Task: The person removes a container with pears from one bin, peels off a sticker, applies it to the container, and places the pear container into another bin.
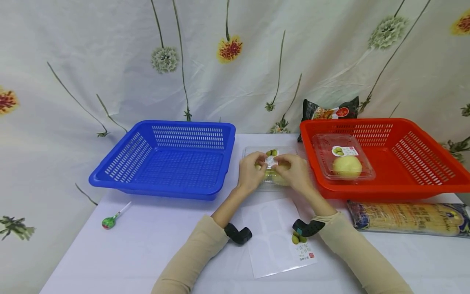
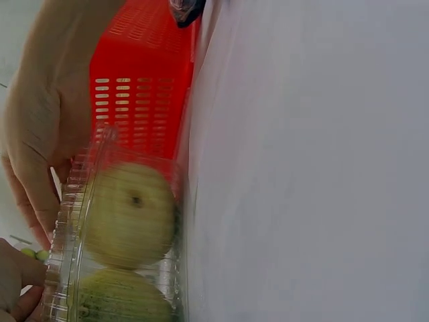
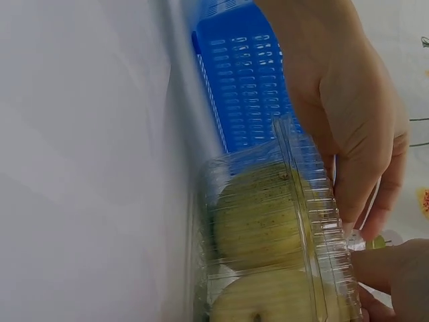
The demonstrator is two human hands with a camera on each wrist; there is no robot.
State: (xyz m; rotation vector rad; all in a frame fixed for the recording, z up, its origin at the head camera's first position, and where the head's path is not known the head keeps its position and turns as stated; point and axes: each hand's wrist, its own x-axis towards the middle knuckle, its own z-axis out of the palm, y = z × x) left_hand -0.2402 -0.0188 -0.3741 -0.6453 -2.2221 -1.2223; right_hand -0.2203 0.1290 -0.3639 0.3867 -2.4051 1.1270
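A clear plastic box (image 1: 272,152) with yellow-green pears inside lies on the white table between the two baskets. Both hands rest on its lid. My left hand (image 1: 261,162) and right hand (image 1: 282,164) pinch a small white label (image 1: 270,162) on the lid from either side. The left wrist view looks along the box (image 2: 74,268) at a pear (image 2: 127,215), with the right hand (image 2: 37,141) behind it and left fingertips (image 2: 17,282) at the bottom corner. In the right wrist view two pears (image 3: 258,221) fill the box, and the left hand (image 3: 352,114) sits beyond it.
An empty blue basket (image 1: 110,173) stands to the left. The red basket (image 1: 422,185) on the right holds another boxed pear (image 1: 346,166). Behind it is a dark snack bag (image 1: 328,110). A long packet (image 1: 407,218), a label sheet (image 1: 279,241) and a lollipop (image 1: 109,221) lie near the front.
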